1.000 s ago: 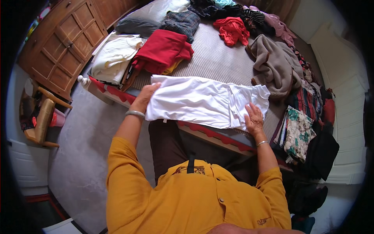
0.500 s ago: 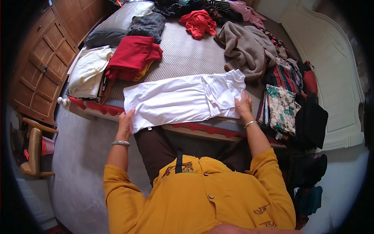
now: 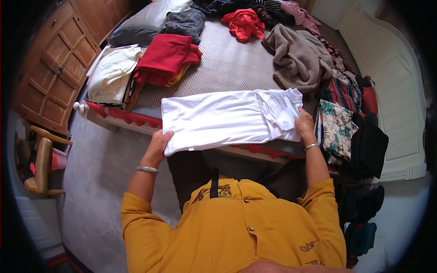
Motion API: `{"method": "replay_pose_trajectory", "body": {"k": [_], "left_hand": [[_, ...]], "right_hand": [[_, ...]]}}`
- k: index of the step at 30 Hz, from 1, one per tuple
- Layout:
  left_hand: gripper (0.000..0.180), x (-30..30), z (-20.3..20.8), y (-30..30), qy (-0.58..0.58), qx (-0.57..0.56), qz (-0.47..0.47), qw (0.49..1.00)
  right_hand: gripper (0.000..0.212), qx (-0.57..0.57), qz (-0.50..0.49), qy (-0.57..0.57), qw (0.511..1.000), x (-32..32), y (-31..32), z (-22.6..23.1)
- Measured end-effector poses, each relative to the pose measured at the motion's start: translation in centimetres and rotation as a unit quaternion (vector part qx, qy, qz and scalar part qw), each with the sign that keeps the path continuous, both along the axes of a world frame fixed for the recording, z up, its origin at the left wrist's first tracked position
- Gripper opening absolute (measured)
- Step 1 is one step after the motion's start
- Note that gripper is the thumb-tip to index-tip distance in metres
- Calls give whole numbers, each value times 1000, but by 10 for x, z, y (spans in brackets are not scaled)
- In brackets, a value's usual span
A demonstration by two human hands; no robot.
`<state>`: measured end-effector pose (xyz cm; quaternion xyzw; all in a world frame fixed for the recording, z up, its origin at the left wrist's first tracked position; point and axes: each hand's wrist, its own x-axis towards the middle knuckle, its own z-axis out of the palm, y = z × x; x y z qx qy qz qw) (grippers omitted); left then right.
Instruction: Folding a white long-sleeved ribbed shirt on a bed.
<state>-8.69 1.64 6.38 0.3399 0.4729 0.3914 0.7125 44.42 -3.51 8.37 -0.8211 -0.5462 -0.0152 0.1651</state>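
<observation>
Shirt (image 3: 227, 119), white, lies w/ long axis left-right on bed (image 3: 227, 63); our left hand (image 3: 157, 146) grips its left end, right hand (image 3: 305, 125) holds right end.

No packages, signs or screens in view. Only candidate: a tiny tab on the white shirt (image 3: 227, 119) hem, too small to confirm.

Smooth matt white cloth shirt (image 3: 227, 119)
</observation>
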Motion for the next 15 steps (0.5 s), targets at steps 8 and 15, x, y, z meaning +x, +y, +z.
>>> {"method": "replay_pose_trajectory", "body": {"k": [8,15], "left_hand": [[26,6,-12,24,57,-59,46,996],[24,24,-16,27,-41,-18,63,997]], "right_hand": [[51,128,240,-105,957,-106,38,-18],[50,4,342,17,940,-261,62,-58]]}}
